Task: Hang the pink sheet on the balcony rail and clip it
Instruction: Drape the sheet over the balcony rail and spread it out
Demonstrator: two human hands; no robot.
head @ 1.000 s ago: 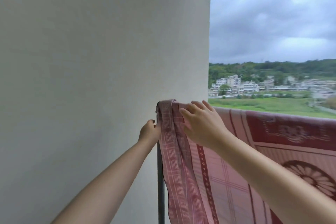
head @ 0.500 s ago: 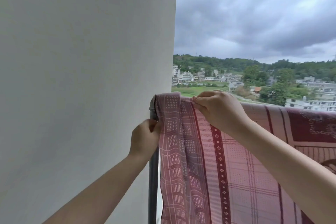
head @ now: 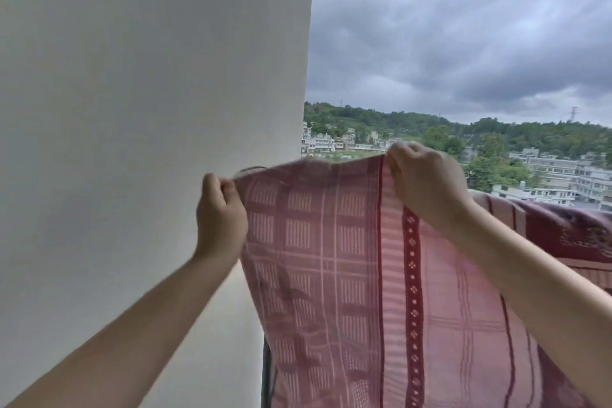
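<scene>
The pink sheet, checked with dark red bands, is stretched between both hands at its left end. My left hand pinches its corner next to the wall. My right hand grips the top edge further right and holds it lifted. To the right the sheet drapes over the balcony rail, which the fabric hides. Only a dark vertical rail post shows at the bottom, beside the sheet's left edge. No clip is in view.
A plain white wall fills the left half, close to my left hand. Beyond the rail lie open air, grey clouds, green hills and distant white buildings.
Both hands have raised the sheet's left end up off the rail and spread it flat between them; earlier it lay bunched over the rail top by the post.
</scene>
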